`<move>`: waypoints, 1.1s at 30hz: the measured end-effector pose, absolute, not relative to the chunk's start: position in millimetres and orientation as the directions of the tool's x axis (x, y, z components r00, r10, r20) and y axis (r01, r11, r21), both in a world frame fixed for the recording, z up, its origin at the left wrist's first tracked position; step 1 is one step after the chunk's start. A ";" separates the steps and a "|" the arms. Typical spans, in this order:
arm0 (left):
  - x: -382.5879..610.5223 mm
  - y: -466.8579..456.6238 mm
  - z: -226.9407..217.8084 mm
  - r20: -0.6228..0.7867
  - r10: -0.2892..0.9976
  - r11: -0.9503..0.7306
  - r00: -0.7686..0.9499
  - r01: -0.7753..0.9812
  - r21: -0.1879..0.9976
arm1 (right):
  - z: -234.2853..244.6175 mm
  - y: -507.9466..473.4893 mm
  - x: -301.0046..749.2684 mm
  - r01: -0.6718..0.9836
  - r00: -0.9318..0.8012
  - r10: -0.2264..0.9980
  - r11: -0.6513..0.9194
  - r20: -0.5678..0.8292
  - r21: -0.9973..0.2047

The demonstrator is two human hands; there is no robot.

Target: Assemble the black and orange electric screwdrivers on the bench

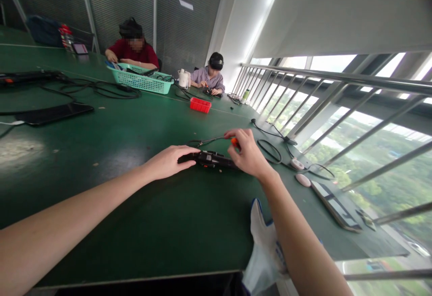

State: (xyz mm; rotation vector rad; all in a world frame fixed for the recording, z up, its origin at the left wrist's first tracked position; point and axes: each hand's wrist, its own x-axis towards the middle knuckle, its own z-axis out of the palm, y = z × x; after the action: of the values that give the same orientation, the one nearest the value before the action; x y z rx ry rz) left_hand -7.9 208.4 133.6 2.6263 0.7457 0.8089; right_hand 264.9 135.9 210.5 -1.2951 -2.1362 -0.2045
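Observation:
A long, narrow black device [216, 159] with small orange marks lies across the green table in front of me. My left hand [172, 160] grips its left end between thumb and fingers. Over its right end, my right hand [245, 151] is closed around an orange-handled tool [235, 142]; the fingers hide most of the tool, so its kind and tip do not show. Just behind the device runs a thin dark cord [209, 141], passing toward my right hand. A white and blue glove [261, 233] lies at the table's near edge, partly under my right forearm.
Ahead are a red tray [200, 105] and a turquoise basket [143, 80] of cables. Two people sit at the far side. A black tablet [56, 113] lies left. Cables [272, 150], a phone-like slab [334, 206] and a metal railing [337, 78] line the right.

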 end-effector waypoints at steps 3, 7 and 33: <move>-7.0 211.2 132.6 0.454 0.546 -0.827 0.704 0.364 0.429 | 220.0 132.5 268.9 0.820 -0.205 0.664 0.517 0.719 -0.244; -4.8 214.0 132.0 0.460 0.565 -0.813 0.685 0.365 0.454 | 221.0 130.7 267.1 0.856 0.003 0.647 0.393 0.762 -0.336; 10.0 201.1 135.2 0.460 0.602 -0.799 0.653 0.485 0.356 | 224.0 118.6 246.9 0.961 0.010 0.530 0.229 0.848 -0.155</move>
State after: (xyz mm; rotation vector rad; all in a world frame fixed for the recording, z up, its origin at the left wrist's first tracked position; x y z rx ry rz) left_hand 10.0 201.1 135.2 2.6691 0.8890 0.8523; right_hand 246.9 118.6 224.0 -1.4176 -1.6409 -0.6290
